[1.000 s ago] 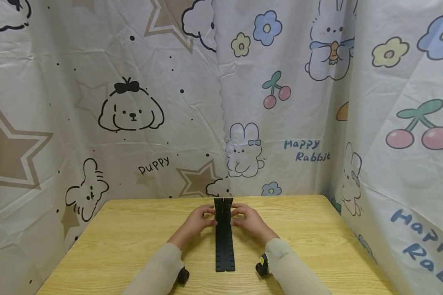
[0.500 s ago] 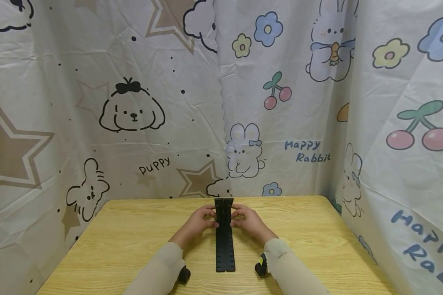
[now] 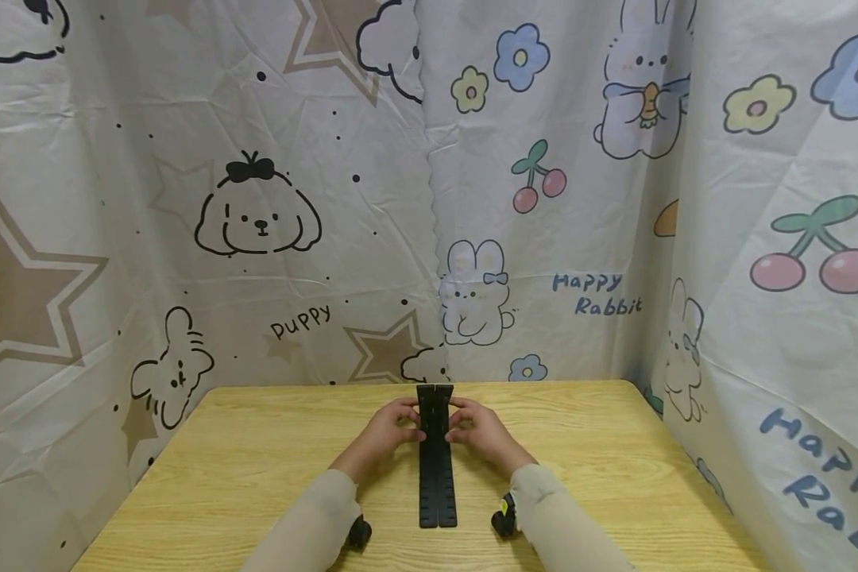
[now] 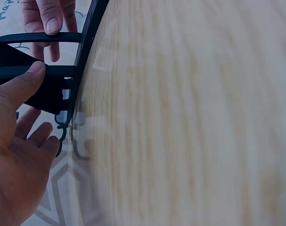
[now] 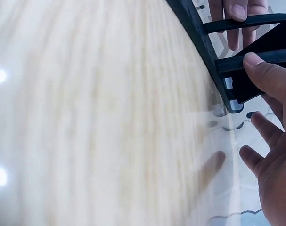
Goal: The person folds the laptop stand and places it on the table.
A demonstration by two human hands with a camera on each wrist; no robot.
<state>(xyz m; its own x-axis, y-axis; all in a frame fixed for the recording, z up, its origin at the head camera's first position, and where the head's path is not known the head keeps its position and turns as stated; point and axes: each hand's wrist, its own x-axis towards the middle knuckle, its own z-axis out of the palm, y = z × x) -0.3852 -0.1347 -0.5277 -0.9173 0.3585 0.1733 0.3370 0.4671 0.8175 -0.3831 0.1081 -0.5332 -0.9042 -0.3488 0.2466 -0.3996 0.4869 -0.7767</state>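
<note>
Hardly anything has moved since the earlier frames: both hands sit at the same spot on the far end of the black stand (image 3: 436, 461), and only the whole view has slid a touch, as if the head had tipped slightly. That stand lies lengthwise down the middle of the wooden table (image 3: 615, 469), two narrow black strips side by side, running from the near edge toward the curtain, with its far end raised a little between the hands. On its left side, the left hand (image 3: 386, 433) pinches the raised part; from the left wrist view the thumb (image 4: 21, 84) presses flat on a black bar while the other fingers (image 4: 39, 136) curl loosely underneath, a little spread. Mirroring it, the right hand (image 3: 481, 433) grips from the right; the right wrist view shows its thumb (image 5: 267, 75) lying along the edge of a black bar, the remaining fingers (image 5: 260, 129) apart and bent below it. So both sets of fingers are clamped on the stand, thumbs on top. Beige sleeves (image 3: 307, 524) cover both forearms, and a small dark camera unit (image 3: 504, 520) sits at each wrist. Behind the table hangs a cartoon curtain (image 3: 257, 222) printed with puppies, rabbits, cherries and stars, wrapping round on the right as well.
</note>
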